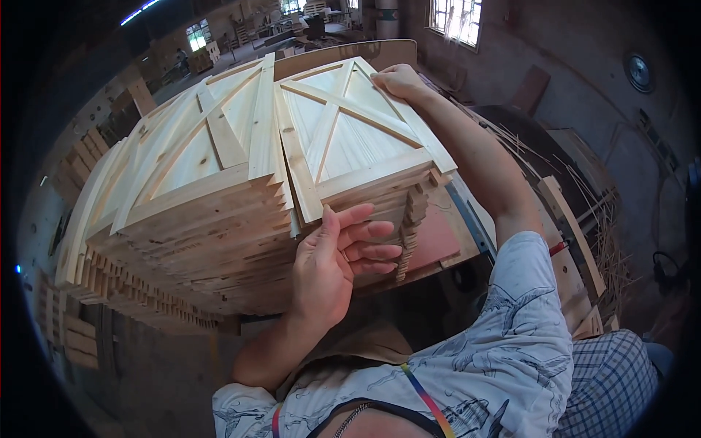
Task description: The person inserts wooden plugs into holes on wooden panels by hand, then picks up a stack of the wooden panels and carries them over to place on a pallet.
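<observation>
A pale wooden panel (358,131) with crossed battens and a raised frame lies on top of a stack of similar panels. At its far right edge my right hand (399,80) is closed, its fingers curled over the frame. Just below the near left corner is my left hand (328,263), palm turned inward and fingers spread. The thumb of that hand is up against or very near the corner; I cannot tell whether it touches. A second stack of wooden panels (197,153), also with cross battens, stands close on the left.
A reddish board (434,237) lies under the right stack beside a metal rail (471,212). Thin wood strips (602,252) are heaped at the right, near a long plank (572,233). Behind the stacks stands a curved brown board (350,52).
</observation>
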The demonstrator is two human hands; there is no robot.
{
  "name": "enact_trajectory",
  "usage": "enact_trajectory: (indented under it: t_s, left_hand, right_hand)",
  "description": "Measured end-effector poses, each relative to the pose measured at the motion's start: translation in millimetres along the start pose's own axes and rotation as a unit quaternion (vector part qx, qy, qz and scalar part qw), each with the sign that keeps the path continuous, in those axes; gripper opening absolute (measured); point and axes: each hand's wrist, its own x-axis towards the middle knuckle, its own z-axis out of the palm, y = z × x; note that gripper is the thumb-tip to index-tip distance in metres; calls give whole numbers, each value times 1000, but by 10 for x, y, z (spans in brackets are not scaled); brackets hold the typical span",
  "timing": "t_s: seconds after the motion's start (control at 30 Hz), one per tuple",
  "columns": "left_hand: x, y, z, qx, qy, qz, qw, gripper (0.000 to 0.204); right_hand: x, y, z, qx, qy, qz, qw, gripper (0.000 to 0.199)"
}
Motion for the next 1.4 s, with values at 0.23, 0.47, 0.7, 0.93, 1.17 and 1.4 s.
enact_trajectory:
  t_s: [0.23,0.47,0.7,0.93,1.17,1.4]
  left_hand:
    - [18,-38,61,7,46,83,995,63]
    - [-106,-78,-82,-1,-37,62,997,51]
    - [-556,-597,-1293,166,-92,-194,962,29]
    - [-691,-1643,-2344,70,70,-357,929,35]
    - [-578,-2269,-2580,-39,112,-301,946,41]
    - [-574,-2763,-2725,-39,110,-300,947,41]
  right_hand:
    - [-586,203,34,319,-99,72,940,60]
    - [-1100,-211,70,352,-61,122,926,53]
    - [-1558,1336,101,402,61,17,914,35]
    - [-3628,2832,1424,128,80,259,954,34]
    - [-3981,2333,1675,385,-13,414,825,55]
    - [-4157,2695,1745,468,-23,389,793,42]
